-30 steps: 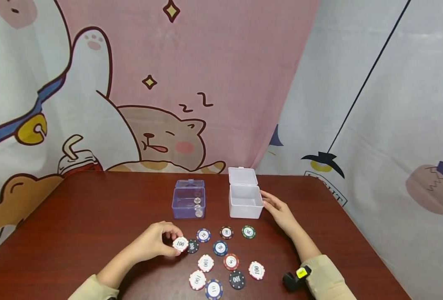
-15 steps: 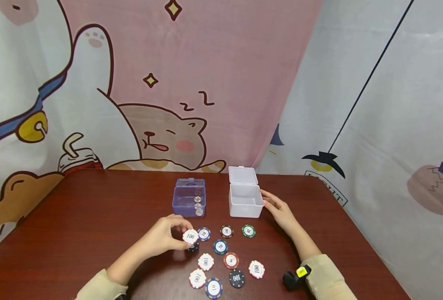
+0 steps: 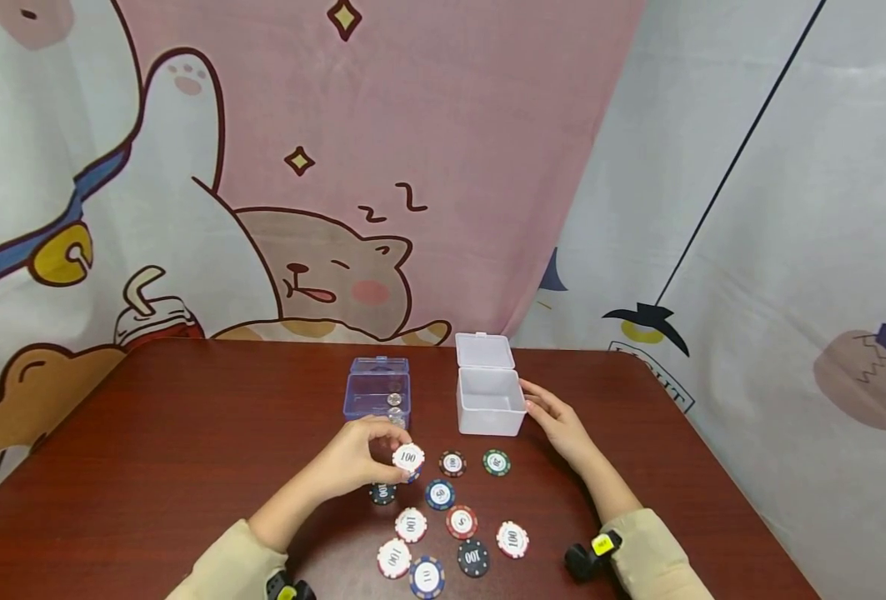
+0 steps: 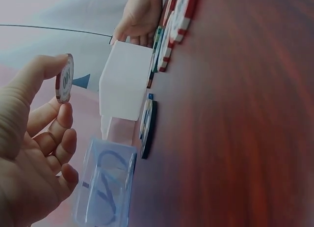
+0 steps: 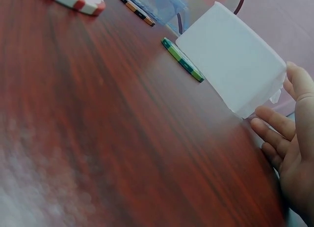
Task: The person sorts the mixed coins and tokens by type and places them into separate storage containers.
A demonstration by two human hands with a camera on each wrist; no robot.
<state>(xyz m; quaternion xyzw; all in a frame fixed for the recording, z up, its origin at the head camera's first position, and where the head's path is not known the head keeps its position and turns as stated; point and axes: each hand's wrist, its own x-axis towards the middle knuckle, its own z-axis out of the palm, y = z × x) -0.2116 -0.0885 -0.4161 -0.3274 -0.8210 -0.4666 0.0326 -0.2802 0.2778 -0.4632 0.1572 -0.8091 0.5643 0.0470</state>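
In the head view my left hand [image 3: 352, 458] pinches a white poker chip [image 3: 408, 457] marked 100 between thumb and fingertips. The chip is held up off the table, overlapping a blue chip behind it. In the left wrist view the same chip [image 4: 64, 78] stands on edge, other fingers loosely curled below. My right hand [image 3: 563, 425] touches the right side of a white plastic box [image 3: 491, 417], fingers relaxed; its lid stands raised at the back. In the right wrist view fingertips sit right at the corner of the box [image 5: 233, 57].
A blue translucent box [image 3: 360, 408] with several coins inside stands left of the white box, lid up. Several poker chips lie in front, among them a green chip [image 3: 497, 462], a red chip [image 3: 461, 522] and a black chip [image 3: 474, 557]. A patterned cloth hangs behind the table.
My left hand has carried the white chip to the right and away from me, from beside the black chip to over the blue chip. The right hand stays at the white box.
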